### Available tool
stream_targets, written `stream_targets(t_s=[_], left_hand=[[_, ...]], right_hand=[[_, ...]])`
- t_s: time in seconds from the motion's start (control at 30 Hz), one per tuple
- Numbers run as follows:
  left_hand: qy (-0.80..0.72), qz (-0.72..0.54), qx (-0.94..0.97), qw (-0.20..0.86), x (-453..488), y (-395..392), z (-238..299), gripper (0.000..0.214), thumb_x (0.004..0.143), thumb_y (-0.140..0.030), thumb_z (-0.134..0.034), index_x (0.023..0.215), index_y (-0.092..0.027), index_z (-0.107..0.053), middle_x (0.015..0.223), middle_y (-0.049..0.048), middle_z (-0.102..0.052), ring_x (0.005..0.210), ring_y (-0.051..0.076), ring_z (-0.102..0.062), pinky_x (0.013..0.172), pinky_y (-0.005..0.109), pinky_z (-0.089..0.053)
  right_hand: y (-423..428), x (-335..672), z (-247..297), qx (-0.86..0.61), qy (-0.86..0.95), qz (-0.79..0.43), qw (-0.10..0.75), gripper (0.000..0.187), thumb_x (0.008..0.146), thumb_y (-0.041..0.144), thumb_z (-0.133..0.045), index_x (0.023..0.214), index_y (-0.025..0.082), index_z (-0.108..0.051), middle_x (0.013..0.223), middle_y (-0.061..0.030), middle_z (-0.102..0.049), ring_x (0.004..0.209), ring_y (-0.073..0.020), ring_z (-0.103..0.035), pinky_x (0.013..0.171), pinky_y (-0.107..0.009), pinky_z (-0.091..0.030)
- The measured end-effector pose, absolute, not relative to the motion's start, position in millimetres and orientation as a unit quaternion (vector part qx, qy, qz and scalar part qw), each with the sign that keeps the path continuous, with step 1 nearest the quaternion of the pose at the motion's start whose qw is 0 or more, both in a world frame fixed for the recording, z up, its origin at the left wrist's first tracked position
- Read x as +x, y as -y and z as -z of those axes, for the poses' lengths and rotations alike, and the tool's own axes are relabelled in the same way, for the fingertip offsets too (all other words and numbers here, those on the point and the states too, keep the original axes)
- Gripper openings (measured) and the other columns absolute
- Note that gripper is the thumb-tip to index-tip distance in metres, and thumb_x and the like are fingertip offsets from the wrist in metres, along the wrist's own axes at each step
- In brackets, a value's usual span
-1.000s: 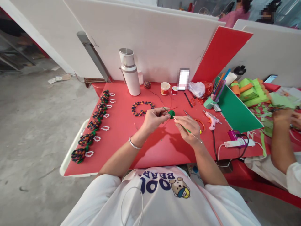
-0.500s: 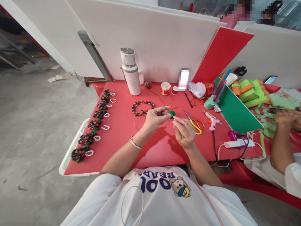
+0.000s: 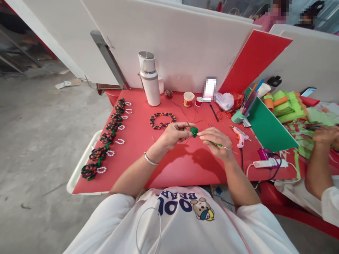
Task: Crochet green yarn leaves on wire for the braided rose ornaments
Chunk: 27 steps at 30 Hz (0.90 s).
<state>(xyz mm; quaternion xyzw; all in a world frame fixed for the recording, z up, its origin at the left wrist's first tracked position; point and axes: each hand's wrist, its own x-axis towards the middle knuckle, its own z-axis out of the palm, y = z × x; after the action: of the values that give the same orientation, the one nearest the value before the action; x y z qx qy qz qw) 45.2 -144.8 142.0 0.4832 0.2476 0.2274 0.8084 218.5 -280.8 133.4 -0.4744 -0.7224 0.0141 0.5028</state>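
Between the thumb and fingers of my left hand [image 3: 173,134] a small green crocheted piece [image 3: 194,132] is pinched, with green yarn running up over the fingers. My right hand [image 3: 216,141] is closed round a crochet hook [image 3: 227,147] with a green grip; its thin tip meets the green piece and its other end sticks out to the right. Behind my left hand, a dark multicoloured braided ring [image 3: 161,121] lies on the red table. Scissors lie mostly hidden behind my right hand.
Several multicoloured yarn flowers [image 3: 107,137] with white bead loops [image 3: 120,141] line the table's left side. At the back stand a white thermos [image 3: 150,79], a yarn ball [image 3: 168,94] and a paper cup [image 3: 188,99]. To the right are a pink glue gun [image 3: 241,137], a power strip [image 3: 270,163] and a co-worker's arm [image 3: 319,162].
My right hand has moved right and turned, and the hook now lies flatter, pointing right. My right hand now covers the scissors. My left hand still pinches the green piece.
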Motion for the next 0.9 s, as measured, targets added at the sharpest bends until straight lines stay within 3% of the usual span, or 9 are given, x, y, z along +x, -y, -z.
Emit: stream_targets(t_s=[0.2,0.47,0.6,0.77,0.9], left_hand=[[-0.233,-0.233,0.541,0.773,47.2,143.8,-138.4,0.044,0.055,-0.018,-0.083,0.097,-0.007,-0.079,0.054,-0.002,-0.059,0.046,0.005,-0.04,0.045,0.021,-0.024],[-0.184,-0.238,0.546,0.781,49.6,145.6,-139.7,0.04,0.059,-0.019,-0.085,0.097,-0.01,-0.081,0.061,0.0004,-0.065,0.048,0.006,-0.046,0.046,0.022,-0.03],[-0.165,-0.234,0.526,0.801,55.4,151.6,-137.1,0.043,0.06,-0.022,-0.089,0.101,-0.012,-0.081,0.064,-0.0003,-0.066,0.048,0.005,-0.044,0.045,0.021,-0.028],[-0.179,-0.25,0.51,0.803,56.9,153.2,-134.2,0.048,0.061,-0.025,-0.092,0.107,-0.014,-0.081,0.073,0.0015,-0.07,0.049,0.003,-0.043,0.045,0.02,-0.027],[-0.176,-0.293,0.515,0.786,57.5,153.8,-134.9,0.047,0.059,-0.026,-0.095,0.103,-0.014,-0.081,0.076,0.0036,-0.073,0.065,0.01,-0.062,0.06,0.023,-0.046]], right_hand=[[287.3,222.5,-150.2,-0.483,0.711,-0.069,0.506,0.019,0.095,0.02,-0.066,0.107,0.028,-0.078,0.104,-0.0056,-0.082,0.096,-0.0227,-0.075,0.087,-0.045,-0.06],[277.0,217.7,-120.3,-0.436,0.577,-0.207,0.659,0.016,0.098,0.031,-0.064,0.102,0.032,-0.079,0.097,-0.0024,-0.081,0.091,-0.0216,-0.076,0.082,-0.041,-0.063],[270.4,198.6,-104.5,-0.448,0.564,-0.128,0.681,0.017,0.096,0.032,-0.068,0.108,0.036,-0.079,0.11,-0.0024,-0.078,0.101,-0.0211,-0.074,0.083,-0.039,-0.063],[273.1,189.3,-101.3,-0.497,0.555,-0.017,0.667,0.021,0.096,0.023,-0.066,0.11,0.033,-0.078,0.104,-0.0038,-0.078,0.097,-0.0201,-0.072,0.084,-0.039,-0.062],[275.6,191.0,-105.6,-0.518,0.55,-0.007,0.655,0.016,0.096,0.025,-0.066,0.105,0.029,-0.078,0.099,-0.0045,-0.077,0.094,-0.0207,-0.073,0.081,-0.038,-0.062]])
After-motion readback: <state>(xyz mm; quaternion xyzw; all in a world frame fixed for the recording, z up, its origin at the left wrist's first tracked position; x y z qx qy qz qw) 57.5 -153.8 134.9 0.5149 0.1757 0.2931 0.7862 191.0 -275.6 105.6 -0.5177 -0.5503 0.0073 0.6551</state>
